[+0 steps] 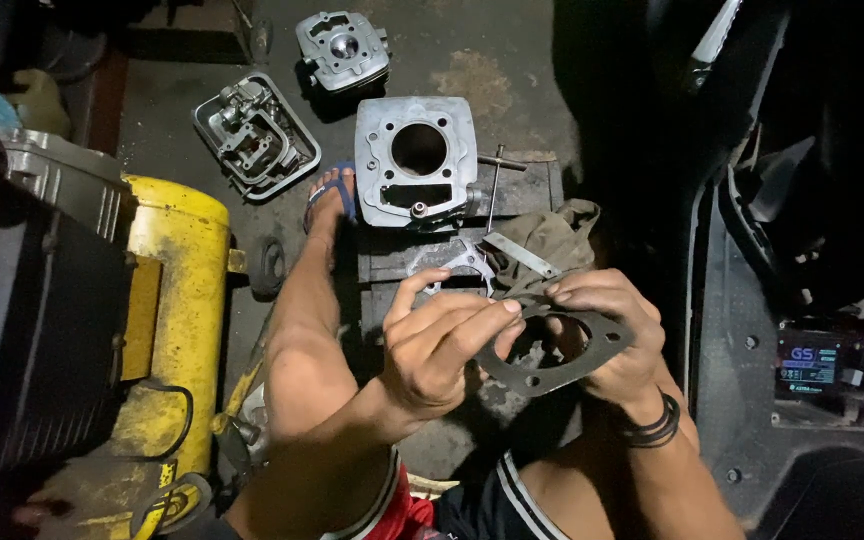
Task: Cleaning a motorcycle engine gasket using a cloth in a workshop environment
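My left hand (439, 345) and my right hand (607, 335) together hold a thin dark grey gasket (604, 335) with a large round hole, just above my knees. The left fingertips pinch its near-left edge; the right hand grips its right side from behind. Beyond it, a silver engine cylinder block (415, 172) with a round bore lies flat on a dark wooden block (527, 190). A flat metal scraper (519, 254) rests on an olive rag (552, 240) beside it.
A cylinder head (343, 47) and a valve cover with rocker parts (255, 133) lie on the concrete floor at the back. My sandalled foot (330, 197) is next to the cylinder. A yellow compressor tank (177, 300) stands left; a dark scooter body (802, 250) fills the right.
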